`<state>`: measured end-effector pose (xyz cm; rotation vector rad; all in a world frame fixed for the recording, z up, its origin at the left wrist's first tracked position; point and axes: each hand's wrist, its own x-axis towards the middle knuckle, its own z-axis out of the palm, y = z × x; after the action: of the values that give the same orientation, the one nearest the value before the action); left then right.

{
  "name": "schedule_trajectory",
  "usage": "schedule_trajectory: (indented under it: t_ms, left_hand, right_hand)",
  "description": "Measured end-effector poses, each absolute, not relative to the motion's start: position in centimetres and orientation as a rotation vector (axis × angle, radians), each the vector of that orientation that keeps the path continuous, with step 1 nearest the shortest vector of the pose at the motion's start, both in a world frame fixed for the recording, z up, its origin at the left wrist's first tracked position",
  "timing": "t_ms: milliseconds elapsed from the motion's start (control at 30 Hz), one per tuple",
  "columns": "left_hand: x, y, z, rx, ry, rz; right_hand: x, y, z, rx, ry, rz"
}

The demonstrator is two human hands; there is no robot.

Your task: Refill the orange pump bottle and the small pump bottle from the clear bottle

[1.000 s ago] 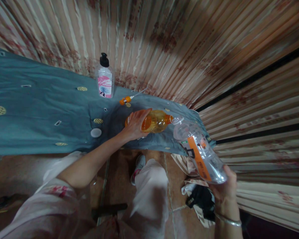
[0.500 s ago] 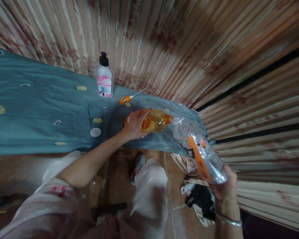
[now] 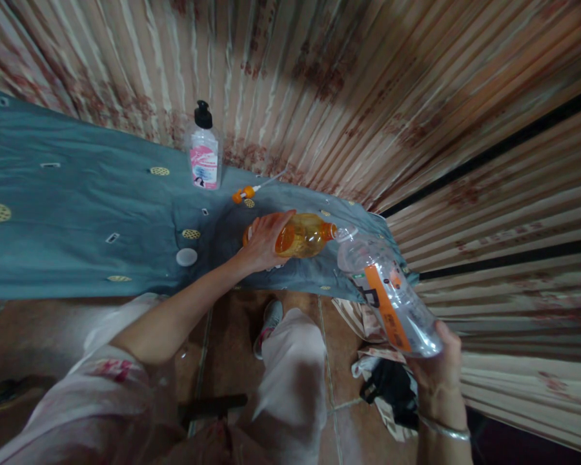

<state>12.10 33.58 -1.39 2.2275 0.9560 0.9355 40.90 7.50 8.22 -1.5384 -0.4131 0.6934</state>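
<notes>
My left hand is wrapped round an amber plastic bottle, which lies tilted nearly level with its neck to the right. In my right hand, at lower right, is the base of a large clear bottle with an orange and grey label. The two bottle mouths meet or nearly meet; whether liquid passes between them I cannot tell. Behind my left hand lies an orange pump top with a thin clear tube. A round white cap rests to the left of that hand.
A clear bottle with a black pump and pink label stands upright at the back of the blue cloth-covered surface. Pleated curtains hang close behind and to the right. Cloth items lie on the tiled floor.
</notes>
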Motion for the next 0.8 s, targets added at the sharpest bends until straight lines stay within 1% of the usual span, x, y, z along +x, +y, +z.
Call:
schedule_trajectory:
  t_ms: [133, 533, 800]
  left_hand:
    - [12.2, 33.6, -1.5, 2.235, 0.97, 0.926]
    - [12.1, 33.6, -1.6, 2.227, 0.951, 0.956]
    - [11.5, 33.6, -0.9, 2.19, 1.002, 1.014]
  right_hand:
    - [40.8, 7.6, 8.4, -1.547, -0.356, 0.687]
    - [40.4, 7.6, 8.5, -1.519, -0.426, 0.691]
    - [39.4, 8.6, 9.0, -1.541, -0.4, 0.67]
